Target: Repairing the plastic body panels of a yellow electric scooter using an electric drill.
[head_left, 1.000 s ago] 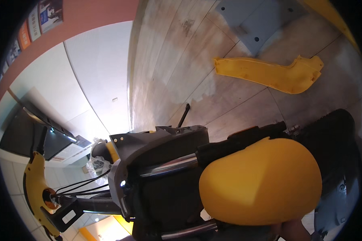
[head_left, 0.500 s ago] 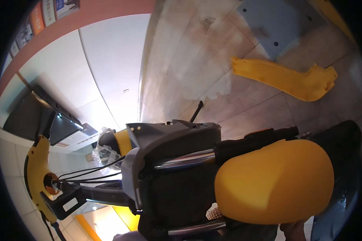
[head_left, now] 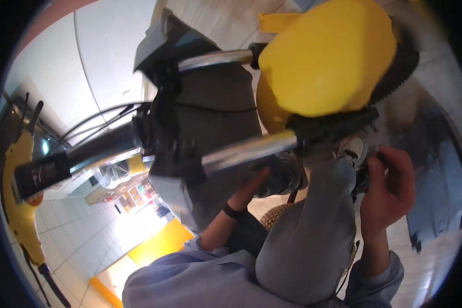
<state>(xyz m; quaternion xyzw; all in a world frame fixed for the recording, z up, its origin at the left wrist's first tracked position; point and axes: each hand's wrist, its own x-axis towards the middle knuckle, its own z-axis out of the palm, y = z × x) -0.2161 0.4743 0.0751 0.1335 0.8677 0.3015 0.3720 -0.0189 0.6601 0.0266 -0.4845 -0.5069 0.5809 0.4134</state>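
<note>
Two chrome fork tubes point(head_left: 249, 153) ran side by side across the head view, belonging to the front end of a two-wheeler point(head_left: 218, 97) that lay on its side before the person, over the lap and the floor in the view. Its long axis went from left to right, climbing slightly toward the right: the yellow handlebar cover point(head_left: 32, 236) stood at the far left, roughly crosswise to that axis, a dark steering stem point(head_left: 102, 146) led inward from it, and the rounded yellow mudguard point(head_left: 328, 61) pointed to the upper right, with a black tyre point(head_left: 403, 72) showing past its edge. The right hand point(head_left: 390, 190) was half curled near the wheel end, just below the lower tube's black sleeve point(head_left: 328, 129), thumb and fingers bent toward each other; blur made it impossible to tell whether anything was between them. The left hand point(head_left: 251, 187), above a black wristband point(head_left: 234, 210), reached up just under the lower tube with a finger extended; whether it gripped or touched anything could not be told. Pale wood-look planks point(head_left: 218, 20) made up the floor at the top, where a yellow panel point(head_left: 274, 23) lay partly hidden behind the mudguard. White wall panels point(head_left: 110, 51) rose at the upper left, light tiles point(head_left: 61, 244) covered the lower left, and a yellow-and-white box-like surface point(head_left: 159, 244) stood near a bright glare.
</note>
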